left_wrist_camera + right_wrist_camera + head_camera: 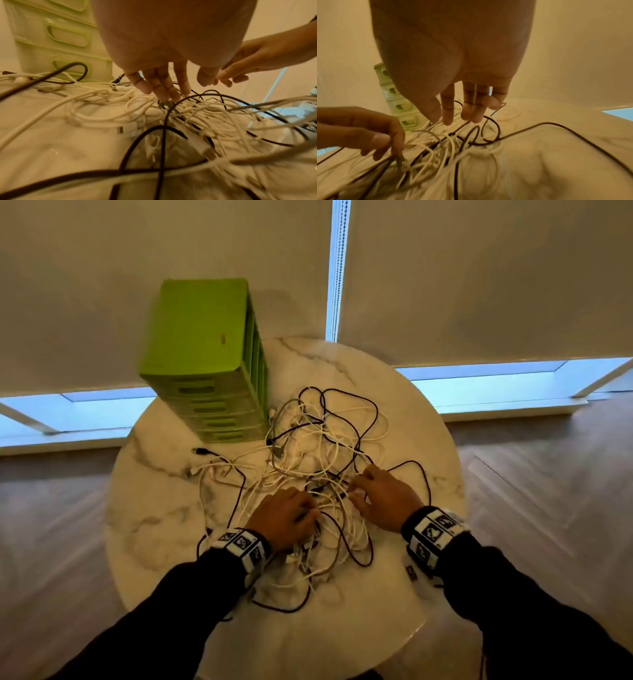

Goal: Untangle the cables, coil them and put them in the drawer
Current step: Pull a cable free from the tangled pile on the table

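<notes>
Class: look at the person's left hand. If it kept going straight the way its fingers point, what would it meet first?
The left hand points down and forward into the cable tangle. Its fingertips look at or almost on a dark cable, so cables come first, then the table beneath. Actual contact is hard to judge.

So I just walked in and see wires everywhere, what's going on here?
A person is starting to sort a tangle of white and dark cables on a round marble table. The left hand and right hand both reach into the pile with fingers extended, nothing pulled free or coiled yet. The green drawer unit stands beside the pile, drawers closed.
</notes>
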The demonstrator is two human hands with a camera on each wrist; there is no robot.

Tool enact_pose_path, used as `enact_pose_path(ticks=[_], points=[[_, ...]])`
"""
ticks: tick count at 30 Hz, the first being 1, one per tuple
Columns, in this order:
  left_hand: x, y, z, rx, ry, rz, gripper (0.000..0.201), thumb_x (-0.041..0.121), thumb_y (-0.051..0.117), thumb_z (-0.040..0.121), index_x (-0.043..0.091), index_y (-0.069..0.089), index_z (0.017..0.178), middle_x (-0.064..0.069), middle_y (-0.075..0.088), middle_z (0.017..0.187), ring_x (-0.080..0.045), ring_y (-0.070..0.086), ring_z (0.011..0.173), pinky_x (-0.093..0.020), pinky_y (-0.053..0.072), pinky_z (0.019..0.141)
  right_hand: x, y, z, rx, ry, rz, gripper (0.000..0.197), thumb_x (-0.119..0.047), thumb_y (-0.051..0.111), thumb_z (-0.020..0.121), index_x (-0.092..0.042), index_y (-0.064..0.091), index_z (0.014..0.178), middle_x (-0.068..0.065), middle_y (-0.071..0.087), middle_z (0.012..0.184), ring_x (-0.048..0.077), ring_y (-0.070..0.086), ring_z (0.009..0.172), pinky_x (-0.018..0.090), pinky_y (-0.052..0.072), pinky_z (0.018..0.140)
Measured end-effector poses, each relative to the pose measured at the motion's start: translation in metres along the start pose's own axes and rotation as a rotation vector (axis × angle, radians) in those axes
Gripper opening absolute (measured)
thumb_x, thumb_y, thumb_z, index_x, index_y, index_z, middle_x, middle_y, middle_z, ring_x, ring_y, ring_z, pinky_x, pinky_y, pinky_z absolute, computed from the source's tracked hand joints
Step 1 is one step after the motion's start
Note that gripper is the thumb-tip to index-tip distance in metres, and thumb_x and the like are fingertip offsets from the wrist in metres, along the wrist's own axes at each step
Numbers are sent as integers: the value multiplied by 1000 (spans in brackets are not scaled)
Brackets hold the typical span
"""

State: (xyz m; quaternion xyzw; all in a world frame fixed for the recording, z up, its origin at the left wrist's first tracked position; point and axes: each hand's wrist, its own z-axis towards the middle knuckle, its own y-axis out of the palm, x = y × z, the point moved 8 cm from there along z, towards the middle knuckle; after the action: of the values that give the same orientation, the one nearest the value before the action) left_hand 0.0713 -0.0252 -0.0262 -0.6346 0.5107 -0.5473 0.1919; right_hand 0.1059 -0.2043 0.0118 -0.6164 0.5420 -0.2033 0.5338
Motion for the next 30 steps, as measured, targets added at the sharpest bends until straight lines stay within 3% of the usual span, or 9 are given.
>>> enact_pose_path(ticks=[3,6,11,15,18,21,25,28,30], points=[[3,-3,16,54,4,-114,36,47,51,101,27,57,130,1,60,123,-19,54,114,-35,44,95,-9,12,36,-91,-90,-77,34,-28,46,102,-25,56,134,8,50,125,31,56,112,40,51,84],[8,12,30,7,34,0,50,51,44,102,28,45,147,-4,56,138,-26,51,124,-37,40,101,-14,26,55,-126,-120,-223,36,-19,51,99,-27,56,133,9,47,124,34,53,111,39,46,77],[2,24,32,-33,12,148,45,50,44,100,29,51,140,-7,49,138,-32,47,123,-42,44,97,-17,25,64,-32,-316,-397,33,-11,81,71,-24,73,100,7,64,98,36,63,85,42,52,61],[-3,24,26,-33,-1,182,41,51,45,100,22,59,124,-6,53,126,-31,50,112,-41,44,89,-18,25,66,-79,-455,-445,42,-15,81,73,-29,70,111,2,68,90,30,66,77,38,51,64],[-9,22,21,-53,-14,196,40,52,44,100,23,61,121,-3,55,120,-26,49,112,-37,38,87,-22,-1,71,-136,-454,-372,38,-17,60,94,-23,56,131,9,65,103,33,62,91,37,43,75],[-17,20,15,-71,-36,137,38,51,43,102,24,63,119,-2,55,118,-25,49,113,-37,38,90,-19,-52,80,4,-380,-155,28,-20,57,99,-11,57,126,17,65,104,37,60,95,38,42,79],[-11,4,11,1,-2,-44,29,49,48,101,28,63,114,3,58,112,-18,54,107,-35,44,92,-8,-108,81,273,-295,56,18,-23,55,100,-14,68,108,10,67,99,34,58,95,38,36,81],[10,-26,5,154,72,-296,27,44,46,104,27,58,119,6,60,112,-11,57,99,-33,48,89,-22,-103,66,276,-305,193,27,-32,46,100,-17,68,105,4,66,99,27,58,93,44,45,82],[17,-42,2,236,84,-459,33,49,40,104,28,55,124,7,60,113,-9,58,102,-30,49,89,-38,-84,48,263,-322,292,23,-31,46,101,-17,65,105,-2,62,99,20,56,93,42,46,83]])
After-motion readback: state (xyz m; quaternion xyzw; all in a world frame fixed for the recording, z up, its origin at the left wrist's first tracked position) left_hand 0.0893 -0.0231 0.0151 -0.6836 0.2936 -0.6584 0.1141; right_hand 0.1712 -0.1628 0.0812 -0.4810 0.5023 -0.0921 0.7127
